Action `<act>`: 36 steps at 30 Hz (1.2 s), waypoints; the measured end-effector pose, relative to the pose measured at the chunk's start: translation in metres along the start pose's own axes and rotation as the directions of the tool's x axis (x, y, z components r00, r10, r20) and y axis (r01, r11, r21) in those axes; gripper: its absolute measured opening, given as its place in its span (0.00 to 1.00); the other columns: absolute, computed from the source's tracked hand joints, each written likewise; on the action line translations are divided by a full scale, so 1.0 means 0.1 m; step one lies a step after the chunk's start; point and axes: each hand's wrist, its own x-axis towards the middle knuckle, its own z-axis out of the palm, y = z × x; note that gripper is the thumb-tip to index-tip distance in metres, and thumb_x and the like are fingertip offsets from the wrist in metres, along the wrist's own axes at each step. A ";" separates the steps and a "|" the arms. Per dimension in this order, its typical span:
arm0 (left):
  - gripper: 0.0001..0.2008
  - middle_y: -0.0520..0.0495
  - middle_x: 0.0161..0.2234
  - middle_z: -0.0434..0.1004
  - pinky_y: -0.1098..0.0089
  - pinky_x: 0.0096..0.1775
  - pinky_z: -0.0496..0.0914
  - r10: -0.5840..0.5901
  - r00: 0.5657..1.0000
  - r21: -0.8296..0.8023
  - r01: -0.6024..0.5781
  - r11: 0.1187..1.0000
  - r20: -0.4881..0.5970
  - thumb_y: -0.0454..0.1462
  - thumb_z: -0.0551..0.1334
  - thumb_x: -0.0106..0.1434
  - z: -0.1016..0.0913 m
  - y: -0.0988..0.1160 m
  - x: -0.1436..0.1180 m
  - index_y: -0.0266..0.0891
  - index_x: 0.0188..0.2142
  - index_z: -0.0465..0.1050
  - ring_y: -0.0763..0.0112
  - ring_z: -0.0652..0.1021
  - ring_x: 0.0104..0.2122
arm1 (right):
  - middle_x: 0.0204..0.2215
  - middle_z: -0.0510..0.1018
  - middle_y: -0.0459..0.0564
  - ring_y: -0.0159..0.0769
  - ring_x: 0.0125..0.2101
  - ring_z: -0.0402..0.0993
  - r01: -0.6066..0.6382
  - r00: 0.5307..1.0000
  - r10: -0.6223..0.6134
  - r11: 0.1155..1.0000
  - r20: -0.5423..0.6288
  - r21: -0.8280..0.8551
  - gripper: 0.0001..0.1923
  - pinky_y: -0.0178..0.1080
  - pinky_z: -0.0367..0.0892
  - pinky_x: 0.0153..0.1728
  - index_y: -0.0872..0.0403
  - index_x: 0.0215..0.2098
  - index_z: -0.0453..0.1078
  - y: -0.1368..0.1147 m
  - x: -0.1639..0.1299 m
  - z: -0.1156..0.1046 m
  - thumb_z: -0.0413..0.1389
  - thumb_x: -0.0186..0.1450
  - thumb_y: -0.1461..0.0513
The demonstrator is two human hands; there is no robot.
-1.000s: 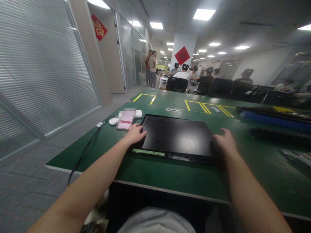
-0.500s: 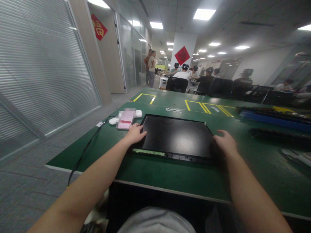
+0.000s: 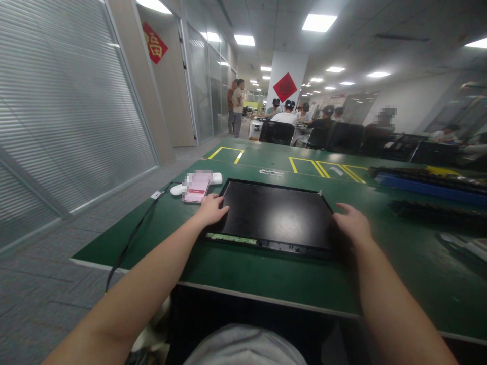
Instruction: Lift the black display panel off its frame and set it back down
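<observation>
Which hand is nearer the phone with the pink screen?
The left hand, at the left side of the black panel, close by the phone; the right hand is across at the panel's opposite side.

Free strip of tabletop [image 3: 228,264] before the black panel [image 3: 279,215], phone [image 3: 198,191] just beyond left fingers [image 3: 223,209]

only one text reads clearly: the gold character 福, on a red diamond-shaped sign [image 3: 154,43] fixed to the door [image 3: 177,96] at the left. a second red diamond [image 3: 285,87], on the white pillar [image 3: 274,63] farther back, bears dark writing too blurred to make out. the pink phone screen [image 3: 201,183] is partly pixelated, its red band [image 3: 196,191] showing faint marks, and the white tag [image 3: 155,194] on the black cable [image 3: 139,225] is too small to read.
</observation>
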 end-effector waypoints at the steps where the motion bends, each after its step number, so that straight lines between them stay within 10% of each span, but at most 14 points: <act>1: 0.26 0.35 0.59 0.68 0.56 0.61 0.60 0.003 1.000 0.000 -0.003 1.000 -0.002 0.48 0.57 0.62 0.00 0.00 0.00 0.36 0.54 0.76 0.47 0.68 0.60 | 0.35 0.81 0.55 0.50 0.42 0.77 0.011 1.000 -0.011 1.000 0.006 -0.016 0.30 0.45 0.69 0.44 0.51 0.57 0.74 -0.01 0.00 0.00 0.57 0.55 0.59; 21: 0.26 0.34 0.59 0.68 0.57 0.62 0.59 -0.003 1.000 0.022 0.003 1.000 0.008 0.47 0.57 0.63 -0.03 0.03 -0.01 0.35 0.55 0.75 0.47 0.67 0.60 | 0.44 0.82 0.55 0.50 0.43 0.78 0.110 0.993 -0.096 0.960 0.066 -0.257 0.28 0.46 0.70 0.42 0.45 0.59 0.73 -0.13 -0.09 -0.01 0.53 0.59 0.57; 36: 0.30 0.32 0.59 0.66 0.56 0.62 0.59 0.028 0.999 -0.033 -0.028 0.999 0.016 0.48 0.58 0.64 -0.05 -0.01 -0.03 0.32 0.60 0.69 0.47 0.67 0.60 | 0.35 0.83 0.52 0.43 0.36 0.76 -0.029 0.994 0.056 0.965 -0.097 0.259 0.14 0.41 0.68 0.40 0.52 0.36 0.81 0.18 0.12 0.03 0.56 0.54 0.62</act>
